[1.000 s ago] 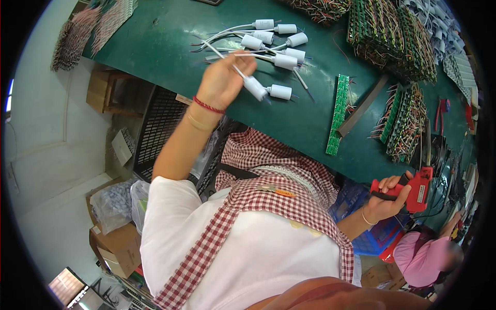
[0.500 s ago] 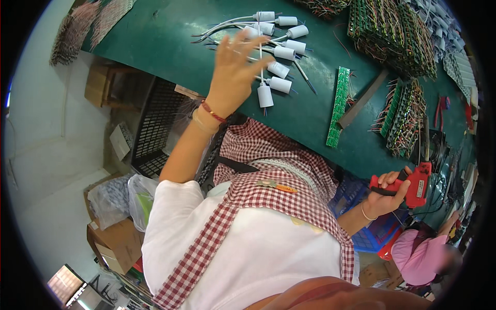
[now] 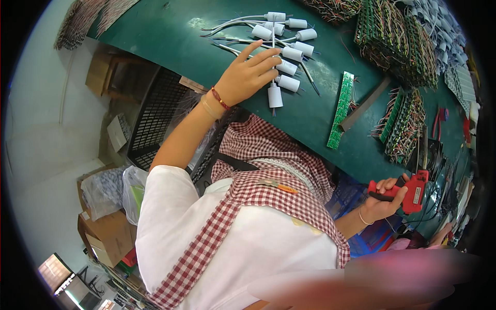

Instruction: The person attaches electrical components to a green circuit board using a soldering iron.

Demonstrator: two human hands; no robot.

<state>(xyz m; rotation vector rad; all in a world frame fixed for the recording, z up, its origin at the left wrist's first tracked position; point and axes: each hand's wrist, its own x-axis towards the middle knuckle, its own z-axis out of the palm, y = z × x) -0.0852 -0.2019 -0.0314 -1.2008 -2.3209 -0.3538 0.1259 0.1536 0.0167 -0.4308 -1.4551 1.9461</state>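
Observation:
My left hand (image 3: 248, 75) is over the near left side of a group of white cylindrical parts with cables (image 3: 275, 96) on the green table. Its fingers are stretched out and a little apart, with the tips at the cylinders; whether they touch one is hard to see. Bare wire ends stick out of several cylinders. At the right, my right hand (image 3: 381, 204) is closed round the handle of a red soldering gun (image 3: 415, 192) with a black trigger, its metal tip pointing away from me. A green circuit board strip (image 3: 341, 111) lies between the hands.
A brown metal bar (image 3: 364, 106) lies against the strip. Wired circuit boards (image 3: 405, 126) are stacked beside it, with a larger stack (image 3: 382, 39) behind. More white parts (image 3: 439, 33) are heaped far right. A black crate (image 3: 150, 119) stands below the table's left edge.
My left hand has come down from above the cylinders toward their near left side, its fingers less spread. My right hand keeps its hold on the soldering gun. The whole view has shifted slightly.

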